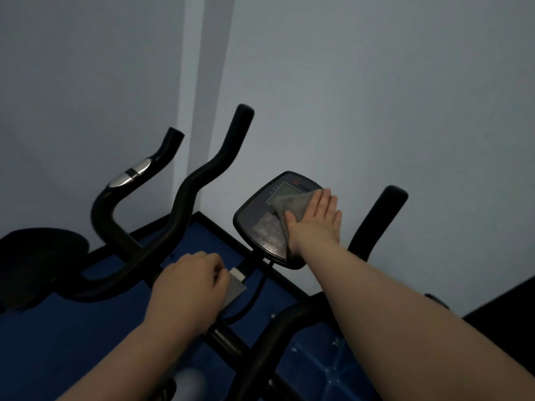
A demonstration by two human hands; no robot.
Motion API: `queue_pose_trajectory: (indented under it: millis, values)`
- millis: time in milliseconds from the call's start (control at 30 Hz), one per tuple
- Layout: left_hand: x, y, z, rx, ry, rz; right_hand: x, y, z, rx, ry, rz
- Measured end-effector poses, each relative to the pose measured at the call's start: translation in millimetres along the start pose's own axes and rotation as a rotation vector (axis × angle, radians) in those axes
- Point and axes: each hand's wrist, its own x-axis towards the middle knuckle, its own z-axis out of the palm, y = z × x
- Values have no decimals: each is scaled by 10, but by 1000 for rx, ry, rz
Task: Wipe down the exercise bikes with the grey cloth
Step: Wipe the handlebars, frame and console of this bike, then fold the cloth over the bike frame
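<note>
A black exercise bike fills the lower view. Its console [260,221], a dark rounded panel with a grey screen and buttons, tilts toward me at centre. My right hand [314,219] lies flat on the console's right half, fingers together, pressing the grey cloth [285,205] against the screen. The cloth pokes out left of my palm; the rest is hidden under the hand. My left hand [191,287] is curled around the bike's centre bar [228,340] below the console. The bike's left handlebar [202,180] curves up behind it, and the right handlebar [376,221] rises beyond my right forearm.
A second bike stands at the left, with a handlebar carrying a chrome sensor [130,173] and a black saddle-like part [37,256]. Blue floor matting [72,337] lies underneath. Pale walls [376,82] meet in a corner close behind both bikes.
</note>
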Motion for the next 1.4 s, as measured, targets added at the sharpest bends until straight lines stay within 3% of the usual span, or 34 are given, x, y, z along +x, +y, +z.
queue_pose_trajectory:
  millis: [100,267,367,467,633,767,933,1067,1233,1400]
  values:
    - [0,5,0,-14,14,-35,265,-154,-80,68,85,-21]
    - [-14,36,-6,-6,76,-62,344,-174,-19,-4,161,-270]
    - [-9,50,0,4,88,-79,328,-57,-154,187,275,-339]
    - [-16,47,-3,11,101,-109,263,23,-275,435,380,-260]
    - [-71,77,-23,1,136,-116,10,-39,-328,935,115,34]
    - [-190,74,-53,25,147,9,-491,-211,-256,1199,3,-13]
    - [-487,-49,-99,-128,21,140,-1280,-270,-162,1288,-61,-31]
    - [-783,22,-291,-287,53,135,-1867,0,-225,1232,51,-111]
    - [-1192,625,-464,-402,15,241,-2544,616,-305,1160,260,-141]
    - [-1627,1310,-345,-379,-56,423,-3065,1436,-204,1199,306,-26]
